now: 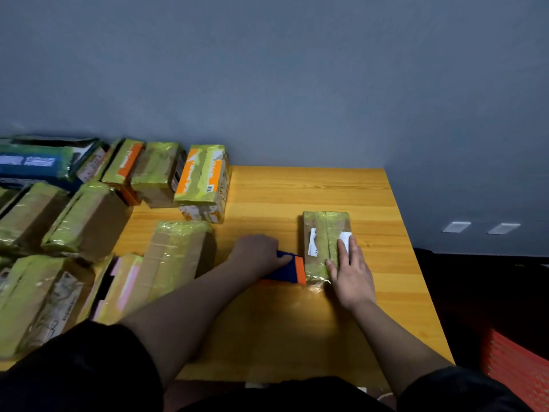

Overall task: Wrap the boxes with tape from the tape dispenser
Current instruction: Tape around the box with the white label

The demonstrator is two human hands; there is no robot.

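Note:
A small cardboard box (322, 233) wrapped in yellowish tape, with white label scraps, lies on the wooden table (297, 188). My right hand (350, 272) rests flat on its near right part, fingers straight. My left hand (257, 254) grips a blue and orange tape dispenser (292, 270), which sits against the box's near left edge. A shiny bit of tape (318, 285) shows at the box's near end, below the dispenser.
Several taped boxes crowd the table's left side: one with orange print (203, 179) at the back, a long one (175, 257) near my left arm, others stacked further left. A grey wall stands behind. A red object (517, 370) sits low on the right.

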